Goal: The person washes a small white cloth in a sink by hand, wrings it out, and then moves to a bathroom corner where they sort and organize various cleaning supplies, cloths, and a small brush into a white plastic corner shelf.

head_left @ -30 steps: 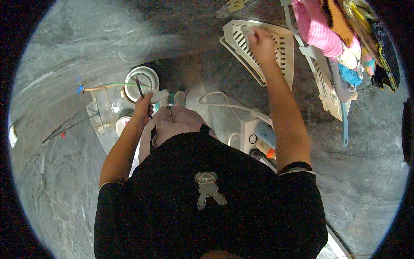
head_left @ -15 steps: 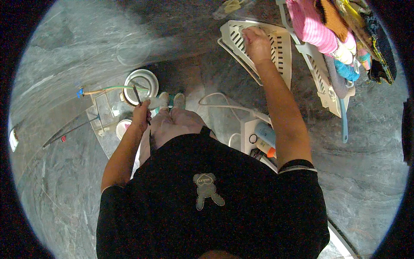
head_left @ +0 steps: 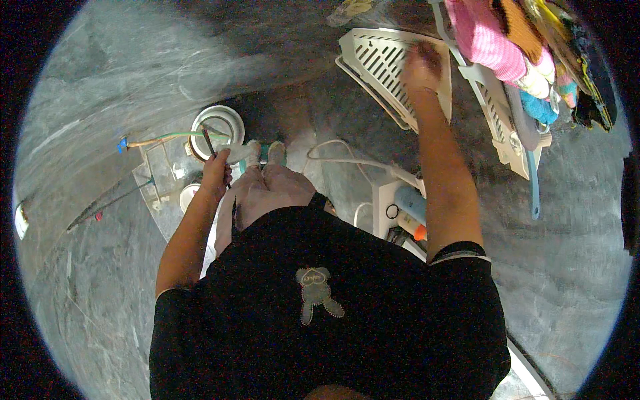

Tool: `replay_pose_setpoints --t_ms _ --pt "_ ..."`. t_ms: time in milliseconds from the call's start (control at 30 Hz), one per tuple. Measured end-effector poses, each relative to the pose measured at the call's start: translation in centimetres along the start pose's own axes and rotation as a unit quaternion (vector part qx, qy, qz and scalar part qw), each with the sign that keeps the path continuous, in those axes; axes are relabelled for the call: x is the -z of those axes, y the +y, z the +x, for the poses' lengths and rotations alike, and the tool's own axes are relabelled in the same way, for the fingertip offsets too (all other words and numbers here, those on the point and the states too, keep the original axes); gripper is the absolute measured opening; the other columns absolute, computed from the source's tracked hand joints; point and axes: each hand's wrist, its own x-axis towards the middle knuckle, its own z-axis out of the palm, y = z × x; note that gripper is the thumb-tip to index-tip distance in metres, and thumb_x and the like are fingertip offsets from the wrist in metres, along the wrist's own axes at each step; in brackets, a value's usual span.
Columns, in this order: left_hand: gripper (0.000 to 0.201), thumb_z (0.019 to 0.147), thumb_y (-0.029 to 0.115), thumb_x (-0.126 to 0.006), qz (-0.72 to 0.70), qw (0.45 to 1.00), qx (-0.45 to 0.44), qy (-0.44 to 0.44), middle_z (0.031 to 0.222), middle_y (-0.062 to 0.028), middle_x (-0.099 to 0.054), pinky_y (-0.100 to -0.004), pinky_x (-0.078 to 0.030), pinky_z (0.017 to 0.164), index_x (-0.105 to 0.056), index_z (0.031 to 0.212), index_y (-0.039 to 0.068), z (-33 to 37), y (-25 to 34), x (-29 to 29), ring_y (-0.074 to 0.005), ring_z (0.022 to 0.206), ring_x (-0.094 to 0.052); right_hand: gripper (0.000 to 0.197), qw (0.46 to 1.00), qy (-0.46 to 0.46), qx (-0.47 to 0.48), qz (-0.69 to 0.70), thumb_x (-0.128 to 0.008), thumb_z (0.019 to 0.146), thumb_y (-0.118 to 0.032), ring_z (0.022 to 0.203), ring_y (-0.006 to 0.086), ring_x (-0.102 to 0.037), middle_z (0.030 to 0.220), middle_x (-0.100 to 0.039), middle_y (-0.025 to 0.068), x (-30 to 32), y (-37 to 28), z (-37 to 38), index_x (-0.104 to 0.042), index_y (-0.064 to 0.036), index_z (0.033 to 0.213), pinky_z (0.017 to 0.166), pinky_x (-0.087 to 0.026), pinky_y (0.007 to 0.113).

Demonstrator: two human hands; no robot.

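High on the right, my right hand (head_left: 423, 70) is over a cream, slotted corner shelf (head_left: 383, 63) fixed to the wall. Motion smears its fingers, so I cannot make out whether they hold anything. Down at the left, my left hand (head_left: 215, 175) is closed around a thin dark rod (head_left: 208, 139) that points up past the fist. Beyond that rod stands a round white bucket (head_left: 237, 120), with the end of a green and yellow hose (head_left: 167, 139) reaching over it.
A second slotted shelf (head_left: 495, 117) at the right has knitted cloths (head_left: 483, 40) and a blue handle (head_left: 534, 193) hanging by it. Bottles (head_left: 410, 202) stand in a white holder (head_left: 383, 200) near my right forearm. A pale cord (head_left: 333, 145) curves beside it. My feet (head_left: 277, 155) are near the bucket.
My right hand has moved to the right across the slotted shelf and become blurred. My left hand stays closed on the rod, shifted only slightly.
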Motion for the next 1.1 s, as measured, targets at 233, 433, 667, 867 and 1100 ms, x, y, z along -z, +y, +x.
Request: replay_pose_setpoints --t_ms 233,433,667,867,1100 --pt "0.028 0.078 0.034 -0.061 -0.006 0.999 0.045 0.024 0.053 0.0018 -0.037 -0.0250 -0.028 0.037 -0.045 0.086 0.013 0.5 -0.8 0.5 -0.0104 0.041 -0.034 0.035 0.978 -0.189 -0.060 -0.058 -0.039 0.088 -0.029 0.109 0.0240 -0.049 0.117 -0.053 0.0080 1.0 0.8 1.2 -0.051 -0.0109 0.115 0.097 -0.034 0.032" --pt "0.027 0.079 0.032 -0.060 -0.018 1.000 0.014 -0.012 0.052 0.0017 -0.035 -0.0255 -0.028 0.037 -0.047 0.090 0.011 0.2 -0.6 -0.6 -0.0109 0.040 -0.033 0.036 0.915 -0.360 -0.121 -0.137 -0.040 0.087 -0.030 0.109 0.0239 -0.050 0.120 -0.051 0.0091 -2.7 5.0 1.6 -0.050 -0.0133 0.118 0.090 -0.041 0.033" --pt "0.021 0.079 0.027 -0.060 -0.022 0.999 0.022 -0.010 0.056 0.0031 -0.036 -0.0223 -0.025 0.035 -0.043 0.082 0.014 -0.5 -0.6 1.1 -0.0080 0.041 -0.034 0.037 0.984 -0.161 -0.061 -0.045 -0.042 0.086 -0.024 0.110 0.0287 -0.050 0.120 -0.051 0.0143 -0.9 3.0 0.1 -0.048 -0.0090 0.119 0.092 -0.040 0.038" --pt "0.022 0.079 0.027 -0.060 -0.040 0.999 0.033 0.016 0.056 0.0031 -0.037 -0.0223 -0.027 0.036 -0.042 0.081 0.014 -0.9 -1.0 1.0 -0.0079 0.043 -0.036 0.044 0.939 -0.329 -0.064 -0.072 -0.055 0.081 -0.031 0.106 0.0288 -0.054 0.117 -0.054 0.0149 5.6 -1.0 1.7 -0.049 -0.0035 0.116 0.085 -0.046 0.040" --pt "0.022 0.079 0.027 -0.060 -0.056 0.998 0.023 0.004 0.056 0.0032 -0.036 -0.0227 -0.028 0.036 -0.044 0.084 0.013 -1.2 -0.6 1.3 -0.0084 0.043 -0.036 0.043 0.951 -0.284 -0.088 -0.087 -0.054 0.079 -0.032 0.097 0.0312 -0.059 0.109 -0.057 0.0209 1.1 1.9 1.4 -0.053 -0.0012 0.109 0.081 -0.048 0.041"
